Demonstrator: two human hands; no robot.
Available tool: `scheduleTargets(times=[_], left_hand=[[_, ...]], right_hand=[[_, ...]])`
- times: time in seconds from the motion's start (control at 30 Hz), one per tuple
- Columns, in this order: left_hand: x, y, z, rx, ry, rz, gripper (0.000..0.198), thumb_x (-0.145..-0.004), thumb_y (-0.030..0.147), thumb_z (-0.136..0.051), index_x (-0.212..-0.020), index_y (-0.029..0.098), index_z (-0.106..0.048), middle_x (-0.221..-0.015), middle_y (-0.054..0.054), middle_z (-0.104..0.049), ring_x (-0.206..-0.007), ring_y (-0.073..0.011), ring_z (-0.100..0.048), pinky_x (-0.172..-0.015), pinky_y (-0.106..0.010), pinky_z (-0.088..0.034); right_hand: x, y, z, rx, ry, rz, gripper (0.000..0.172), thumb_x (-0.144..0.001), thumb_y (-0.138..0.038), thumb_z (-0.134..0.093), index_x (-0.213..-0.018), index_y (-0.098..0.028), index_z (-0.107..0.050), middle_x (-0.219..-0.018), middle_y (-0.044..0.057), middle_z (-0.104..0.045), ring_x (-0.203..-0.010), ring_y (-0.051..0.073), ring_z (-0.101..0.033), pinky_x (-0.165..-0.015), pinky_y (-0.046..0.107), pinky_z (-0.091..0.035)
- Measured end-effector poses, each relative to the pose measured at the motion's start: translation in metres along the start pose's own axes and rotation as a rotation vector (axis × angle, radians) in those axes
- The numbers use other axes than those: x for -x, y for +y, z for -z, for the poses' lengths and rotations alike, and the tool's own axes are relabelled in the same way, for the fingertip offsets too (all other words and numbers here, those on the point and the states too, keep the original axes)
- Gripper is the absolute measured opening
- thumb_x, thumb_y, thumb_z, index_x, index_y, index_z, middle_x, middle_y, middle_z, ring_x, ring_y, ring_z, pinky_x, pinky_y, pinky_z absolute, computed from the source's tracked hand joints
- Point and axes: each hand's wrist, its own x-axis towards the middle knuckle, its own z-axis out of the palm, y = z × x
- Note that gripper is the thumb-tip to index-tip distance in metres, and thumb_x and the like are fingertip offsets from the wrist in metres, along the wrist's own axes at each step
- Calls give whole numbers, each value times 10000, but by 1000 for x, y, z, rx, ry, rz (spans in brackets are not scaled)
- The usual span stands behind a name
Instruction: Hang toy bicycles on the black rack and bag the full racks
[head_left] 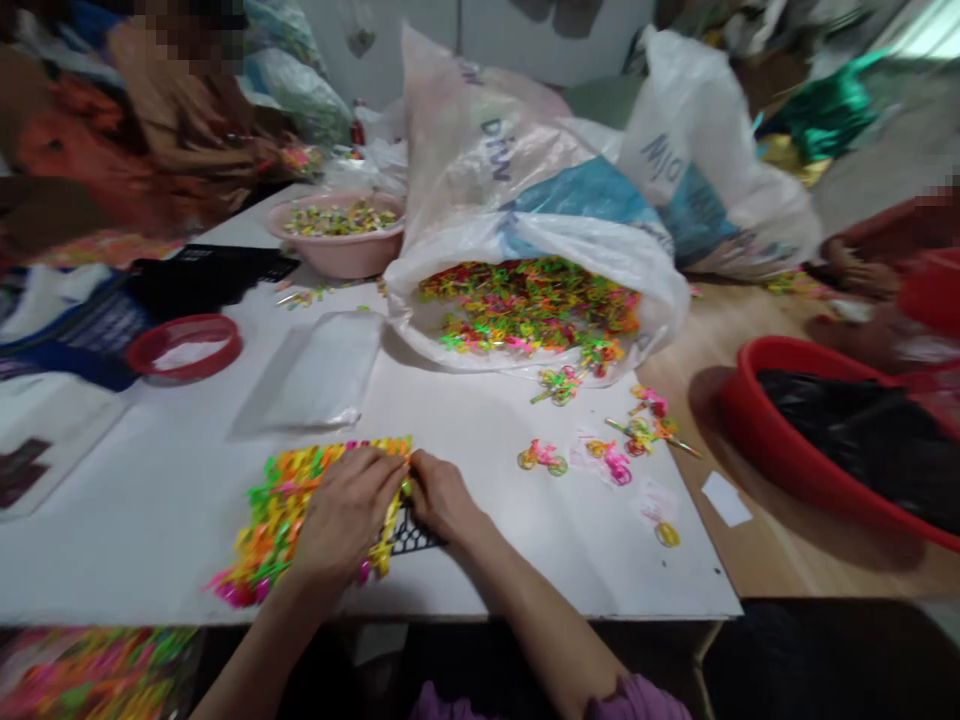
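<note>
Rows of small bright plastic toys (281,495), in yellow, orange, green and pink, lie close together near the table's front edge. At their right side a black grid with holes (416,537) shows its bare part. My left hand (341,510) rests over the toys, fingers together and bent toward the upper right corner; what is under its fingertips is hidden. My right hand (446,498) meets it there, fingers pinched at a yellow-green plastic bit on the edge of the rows. The two hands' fingertips nearly touch.
A large white plastic sack (480,180) spills similar toys behind my hands. Around stand a pink basin (345,255), a stack of clear bags (322,370), a small red dish (184,345) and a red tub (787,450). Loose toys (544,457) lie right. Co-workers sit at both sides.
</note>
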Motion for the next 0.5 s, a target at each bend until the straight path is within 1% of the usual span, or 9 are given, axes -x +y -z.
scheduleTargets(times=[0.1, 0.2, 0.27, 0.33, 0.4, 0.47, 0.5], left_hand=[[4, -11, -7, -64, -5, -125, 335, -929, 262, -313, -896, 204, -641, -864, -41, -649, -837, -197, -571, -778, -348, -427], [5, -17, -9, -91, -5, -239, 336, -933, 283, -310, -928, 227, -642, -903, -32, -656, -890, -207, -573, -800, -353, -420], [5, -18, -8, -91, 41, -298, 342, -935, 283, -302, -944, 226, -639, -920, -33, -659, -907, -201, -576, -813, -335, -421], [5, -16, -7, -99, 112, -333, 356, -932, 260, -285, -928, 216, -638, -894, -40, -663, -867, -191, -587, -795, -316, -428], [4, -14, -7, -121, 163, -353, 357, -917, 223, -280, -913, 215, -637, -872, -47, -665, -834, -197, -595, -783, -321, -431], [4, -13, -8, -136, 202, -391, 345, -894, 191, -292, -894, 222, -636, -854, -46, -664, -823, -205, -597, -781, -331, -429], [4, -14, -9, -146, 211, -411, 343, -882, 172, -296, -892, 223, -634, -857, -46, -664, -829, -207, -597, -787, -334, -427]], right_hand=[[-2, 3, 1, 25, 7, -4, 153, -850, -185, -432, -992, -213, -481, -917, 32, -627, -821, 164, -587, -710, 238, -423], [-1, 6, 4, -12, 13, 2, 147, -827, -176, -463, -967, -211, -491, -898, 22, -627, -805, 153, -586, -690, 219, -420], [3, 6, 5, -41, 16, 2, 137, -817, -179, -476, -949, -209, -497, -881, 16, -625, -778, 146, -582, -664, 210, -416], [6, 3, 2, -53, 26, -18, 136, -810, -178, -480, -941, -207, -506, -869, 13, -626, -760, 144, -581, -643, 207, -412], [9, 2, -2, -68, 29, -42, 147, -812, -181, -480, -949, -209, -525, -863, 7, -632, -751, 141, -583, -630, 204, -411], [11, 5, 4, -96, -3, -52, 172, -809, -190, -499, -971, -215, -552, -847, -7, -638, -733, 130, -584, -617, 195, -414], [12, 11, 13, -103, -7, -49, 192, -810, -187, -504, -990, -220, -562, -854, -12, -639, -738, 124, -585, -625, 191, -421]])
